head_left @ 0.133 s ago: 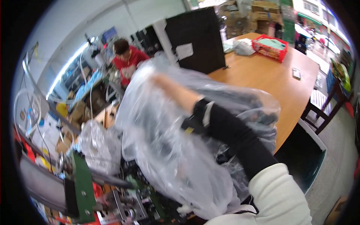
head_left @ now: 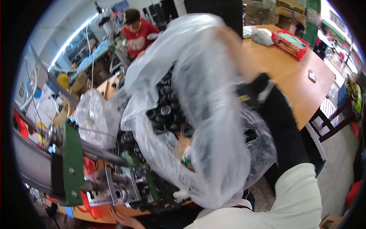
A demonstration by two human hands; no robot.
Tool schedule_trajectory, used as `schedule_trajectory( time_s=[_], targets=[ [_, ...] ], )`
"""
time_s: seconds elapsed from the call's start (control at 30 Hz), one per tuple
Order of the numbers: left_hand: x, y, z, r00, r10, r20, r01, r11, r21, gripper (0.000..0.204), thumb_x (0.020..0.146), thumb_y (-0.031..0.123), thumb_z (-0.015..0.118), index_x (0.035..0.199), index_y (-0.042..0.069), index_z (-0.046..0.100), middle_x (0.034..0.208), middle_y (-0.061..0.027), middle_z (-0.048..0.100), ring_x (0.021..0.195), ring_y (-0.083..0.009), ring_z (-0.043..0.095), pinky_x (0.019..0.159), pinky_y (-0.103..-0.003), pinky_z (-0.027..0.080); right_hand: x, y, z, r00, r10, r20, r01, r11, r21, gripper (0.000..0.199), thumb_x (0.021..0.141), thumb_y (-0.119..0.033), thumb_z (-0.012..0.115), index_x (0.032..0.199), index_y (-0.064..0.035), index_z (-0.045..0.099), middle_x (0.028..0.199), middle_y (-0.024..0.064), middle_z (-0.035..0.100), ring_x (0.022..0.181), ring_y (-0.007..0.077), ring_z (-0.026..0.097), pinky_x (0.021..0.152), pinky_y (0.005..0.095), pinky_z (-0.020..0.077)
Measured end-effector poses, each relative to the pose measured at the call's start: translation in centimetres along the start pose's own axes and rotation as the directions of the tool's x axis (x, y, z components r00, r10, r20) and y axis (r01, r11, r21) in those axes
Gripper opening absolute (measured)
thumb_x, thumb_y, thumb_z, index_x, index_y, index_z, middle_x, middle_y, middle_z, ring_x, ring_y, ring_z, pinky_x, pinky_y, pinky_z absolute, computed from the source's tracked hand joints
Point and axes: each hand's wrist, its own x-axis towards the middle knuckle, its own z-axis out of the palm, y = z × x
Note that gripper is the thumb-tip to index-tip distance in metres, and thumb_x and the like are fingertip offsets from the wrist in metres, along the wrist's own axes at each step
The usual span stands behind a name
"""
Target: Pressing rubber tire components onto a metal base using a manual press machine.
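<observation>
A large clear plastic bag (head_left: 213, 95) is held up in front of me, its top edge raised by my right hand (head_left: 227, 40). That hand is smeared by motion but looks closed on the film. Under the lifted film lie several small round black plastic parts (head_left: 166, 110), some ring-shaped. A tan patch of surface shows among them. Low in the picture my left hand (head_left: 124, 219) is partly in view at the bench edge, below the machine, fingers stretched out and nothing seen in them.
A green and metal bench machine (head_left: 122, 187) stands at the left, beside a second plastic bag (head_left: 97, 118). A wooden table (head_left: 263, 61) at right bears a red basket (head_left: 291, 44) and a phone (head_left: 312, 75). A person in red (head_left: 139, 34) works behind. A dark chair (head_left: 331, 118) stands right.
My right hand has swung right with the plastic bag's edge, uncovering the black parts. The view has shifted, and my left hand has come into sight at the bottom.
</observation>
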Motion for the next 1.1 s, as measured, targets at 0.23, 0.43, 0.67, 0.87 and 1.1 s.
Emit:
schedule_trajectory(
  time_s=[0.23, 0.43, 0.67, 0.87, 1.1],
  targets=[
    [-11.8, 15.6, 6.0, 0.657, 0.376, 0.653, -0.422, 0.902, -0.094, 0.067, 0.065, 0.055, 0.077, 0.104, 0.005, 0.055, 0.128, -0.0166, 0.039, 0.121, -0.0386, 0.033, 0.102, -0.057, 0.027, -4.4, 5.0, -21.9, 0.994, -0.030, 0.103, 0.045, 0.988, -0.151, 0.020, 0.087, -0.018, 0.059, 0.104, -0.0066, 0.059, 0.096, 0.0055, 0.057, 0.086, 0.0191, 0.051, 0.074, 0.0394, 0.0426],
    [-20.5, 21.7, 15.3, 0.082, 0.783, 0.616, -0.695, 0.488, -0.528, 0.064, 0.072, 0.056, 0.069, 0.132, 0.045, 0.049, 0.155, -0.0052, 0.021, 0.145, -0.0342, 0.005, 0.102, -0.074, 0.000, -10.6, 5.1, -13.3, 0.968, -0.148, 0.202, 0.191, 0.958, -0.213, 0.023, 0.086, -0.017, 0.060, 0.107, -0.0067, 0.058, 0.100, 0.0056, 0.057, 0.090, 0.0190, 0.051, 0.077, 0.0395, 0.0426],
    [-22.8, 25.9, 18.6, 0.249, 0.672, 0.698, -0.698, 0.624, -0.352, 0.052, 0.083, 0.022, 0.052, 0.131, 0.044, 0.052, 0.147, -0.0011, 0.039, 0.137, -0.0318, 0.031, 0.098, -0.075, 0.003, -15.8, 0.4, -5.6, 0.874, -0.399, 0.277, 0.479, 0.803, -0.354, 0.027, 0.086, -0.016, 0.061, 0.111, -0.0068, 0.058, 0.104, 0.0057, 0.057, 0.095, 0.0188, 0.052, 0.082, 0.0396, 0.0426],
    [-22.5, 25.5, 19.3, 0.334, 0.622, 0.708, -0.646, 0.698, -0.309, 0.044, 0.085, 0.027, 0.052, 0.127, 0.039, 0.055, 0.146, -0.0003, 0.041, 0.136, -0.0270, 0.035, 0.097, -0.077, 0.008, -29.2, 7.7, -13.8, 0.775, -0.469, 0.424, 0.615, 0.714, -0.334, 0.030, 0.085, -0.015, 0.062, 0.114, -0.0068, 0.057, 0.108, 0.0057, 0.058, 0.099, 0.0187, 0.052, 0.086, 0.0397, 0.0426],
    [-13.3, 29.7, 20.4, 0.695, 0.529, 0.486, -0.294, 0.827, -0.480, 0.021, 0.082, 0.017, 0.059, 0.099, 0.004, 0.061, 0.120, -0.0071, 0.063, 0.124, -0.0342, 0.048, 0.107, -0.068, 0.008, -10.5, -5.2, -20.2, 0.888, -0.301, 0.349, 0.451, 0.724, -0.522, 0.034, 0.085, -0.014, 0.063, 0.118, -0.0069, 0.056, 0.112, 0.0058, 0.058, 0.104, 0.0186, 0.052, 0.090, 0.0398, 0.0426]
  ],
)
